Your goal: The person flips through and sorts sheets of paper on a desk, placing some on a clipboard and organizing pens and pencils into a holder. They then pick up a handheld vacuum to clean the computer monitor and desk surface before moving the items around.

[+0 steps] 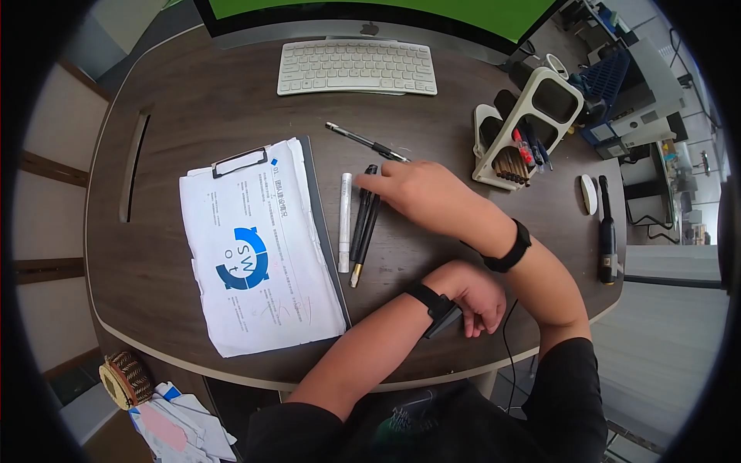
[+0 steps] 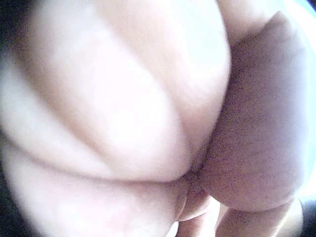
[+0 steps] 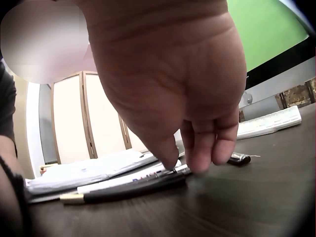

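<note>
My right hand reaches over the desk from the right, its fingertips at the upper ends of two dark pens. One is plain black; the other black pen ends in gold. Thumb and fingers point downward in the right wrist view, with a gap between them beside the pens. Left of these lies a white marker. A clear pen with a black grip lies above, its lower end close to the hand. My left hand rests near the desk's front edge, fingers loosely curled and holding nothing.
A clipboard with printed papers lies left of the pens. Behind are a white keyboard and a monitor. At the right stand a white desk organizer with pens, a white mouse and a dark cylindrical tool.
</note>
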### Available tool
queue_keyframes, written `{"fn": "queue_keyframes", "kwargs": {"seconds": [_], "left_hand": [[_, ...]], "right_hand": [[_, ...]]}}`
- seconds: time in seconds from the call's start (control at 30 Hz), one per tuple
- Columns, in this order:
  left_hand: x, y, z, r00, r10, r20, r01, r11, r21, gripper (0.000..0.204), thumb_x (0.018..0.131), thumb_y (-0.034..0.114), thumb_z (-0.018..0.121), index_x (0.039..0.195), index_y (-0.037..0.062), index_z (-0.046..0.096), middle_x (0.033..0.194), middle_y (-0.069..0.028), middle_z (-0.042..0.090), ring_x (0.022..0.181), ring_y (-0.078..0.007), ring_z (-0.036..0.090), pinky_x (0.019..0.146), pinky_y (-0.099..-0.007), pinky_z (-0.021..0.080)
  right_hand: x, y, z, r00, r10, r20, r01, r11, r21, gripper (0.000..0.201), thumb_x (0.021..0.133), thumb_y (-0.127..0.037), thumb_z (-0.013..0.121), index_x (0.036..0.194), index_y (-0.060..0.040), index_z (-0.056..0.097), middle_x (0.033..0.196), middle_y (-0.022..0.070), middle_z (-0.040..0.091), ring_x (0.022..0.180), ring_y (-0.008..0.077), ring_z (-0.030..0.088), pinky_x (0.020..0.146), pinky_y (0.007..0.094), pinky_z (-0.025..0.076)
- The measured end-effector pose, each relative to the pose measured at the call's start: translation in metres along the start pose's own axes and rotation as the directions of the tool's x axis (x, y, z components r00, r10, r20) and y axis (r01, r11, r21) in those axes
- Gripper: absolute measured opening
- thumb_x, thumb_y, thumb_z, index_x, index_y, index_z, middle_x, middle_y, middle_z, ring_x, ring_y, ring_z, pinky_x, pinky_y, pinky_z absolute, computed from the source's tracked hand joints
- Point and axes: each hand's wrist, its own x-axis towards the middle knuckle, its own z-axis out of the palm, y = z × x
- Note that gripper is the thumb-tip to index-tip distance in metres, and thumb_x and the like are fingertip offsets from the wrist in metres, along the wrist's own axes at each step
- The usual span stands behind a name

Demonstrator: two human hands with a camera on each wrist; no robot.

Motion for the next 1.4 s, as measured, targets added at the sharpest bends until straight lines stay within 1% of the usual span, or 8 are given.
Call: {"fn": "queue_keyframes", "kwargs": {"seconds": [0.33, 0.77, 0.87, 0.97, 1.17, 1.23, 1.3, 1.4], "left_hand": [[0.003, -0.003, -0.002, 1.000, 0.010, 0.019, -0.010, 1.000, 0.011, 0.019, 0.089, 0.009, 0.066, 0.099, -0.0074, 0.067, 0.089, -0.0137, 0.067, 0.080, -0.0219, 0.069, 0.072, -0.0345, 0.062], [-0.007, 0.005, 0.001, 0.999, -0.035, -0.007, 0.035, 0.999, 0.037, 0.021, 0.090, 0.011, 0.065, 0.102, -0.0068, 0.066, 0.089, -0.0145, 0.068, 0.081, -0.0213, 0.070, 0.072, -0.0318, 0.061], [-0.001, 0.002, 0.001, 1.000, -0.015, 0.007, 0.015, 1.000, 0.022, 0.020, 0.089, 0.009, 0.065, 0.101, -0.0065, 0.066, 0.088, -0.0141, 0.068, 0.080, -0.0211, 0.070, 0.072, -0.0320, 0.061], [-0.004, 0.007, 0.003, 0.999, -0.037, -0.014, 0.037, 0.999, 0.004, 0.019, 0.089, 0.009, 0.064, 0.101, -0.0064, 0.067, 0.088, -0.0133, 0.068, 0.080, -0.0205, 0.070, 0.072, -0.0317, 0.061], [-0.009, 0.013, 0.003, 0.998, -0.059, -0.029, 0.060, 0.998, 0.016, 0.019, 0.089, 0.008, 0.064, 0.100, -0.0064, 0.067, 0.088, -0.0131, 0.068, 0.080, -0.0200, 0.070, 0.072, -0.0314, 0.061], [-0.010, 0.012, 0.005, 0.998, -0.056, -0.028, 0.056, 0.998, 0.016, 0.018, 0.089, 0.008, 0.064, 0.099, -0.0065, 0.067, 0.088, -0.0131, 0.068, 0.079, -0.0201, 0.070, 0.072, -0.0316, 0.061], [-0.006, 0.008, 0.002, 0.999, -0.051, -0.013, 0.051, 0.999, 0.015, 0.018, 0.088, 0.008, 0.064, 0.098, -0.0067, 0.067, 0.088, -0.0130, 0.068, 0.079, -0.0202, 0.070, 0.072, -0.0319, 0.061], [0.000, 0.001, 0.001, 1.000, -0.026, -0.012, 0.026, 1.000, 0.016, 0.019, 0.088, 0.009, 0.066, 0.098, -0.0067, 0.067, 0.088, -0.0128, 0.068, 0.079, -0.0208, 0.070, 0.072, -0.0327, 0.062]], "right_hand": [[-0.012, 0.007, -0.011, 0.988, -0.101, -0.117, 0.067, 0.961, -0.268, 0.011, 0.084, -0.009, 0.058, 0.093, -0.0104, 0.064, 0.085, 0.0072, 0.054, 0.085, 0.0252, 0.061, 0.076, 0.0366, 0.046], [-0.056, 0.016, -0.007, 0.987, 0.144, -0.067, -0.152, 0.979, -0.134, 0.006, 0.084, -0.008, 0.061, 0.090, -0.0047, 0.062, 0.091, 0.0129, 0.060, 0.090, 0.0328, 0.064, 0.079, 0.0423, 0.051], [-0.090, -0.007, -0.041, 0.902, 0.329, -0.280, -0.319, 0.944, 0.083, 0.010, 0.085, -0.002, 0.065, 0.094, -0.0015, 0.061, 0.092, 0.0128, 0.062, 0.087, 0.0301, 0.064, 0.078, 0.0379, 0.051], [-0.127, -0.028, -0.076, 0.700, 0.488, -0.522, -0.399, 0.873, 0.281, 0.016, 0.085, 0.002, 0.067, 0.100, -0.0006, 0.061, 0.087, 0.0116, 0.060, 0.076, 0.0260, 0.062, 0.070, 0.0334, 0.051], [-0.177, -0.027, -0.089, 0.389, 0.591, -0.707, -0.538, 0.769, 0.346, 0.017, 0.086, 0.007, 0.066, 0.102, 0.0015, 0.062, 0.085, 0.0063, 0.057, 0.076, 0.0149, 0.055, 0.072, 0.0264, 0.046], [-0.174, -0.029, -0.084, 0.427, 0.647, -0.632, -0.502, 0.751, 0.430, 0.017, 0.087, 0.004, 0.068, 0.104, 0.0015, 0.064, 0.088, 0.0079, 0.061, 0.078, 0.0163, 0.059, 0.071, 0.0276, 0.048], [-0.155, -0.032, -0.078, 0.638, 0.572, -0.515, -0.445, 0.820, 0.360, 0.017, 0.089, 0.000, 0.070, 0.105, 0.0003, 0.066, 0.092, 0.0096, 0.065, 0.082, 0.0181, 0.063, 0.071, 0.0297, 0.051], [-0.124, -0.013, -0.045, 0.810, 0.514, -0.284, -0.356, 0.814, 0.459, 0.020, 0.089, -0.007, 0.070, 0.107, -0.0020, 0.065, 0.098, 0.0134, 0.067, 0.089, 0.0329, 0.066, 0.076, 0.0383, 0.053]]}}
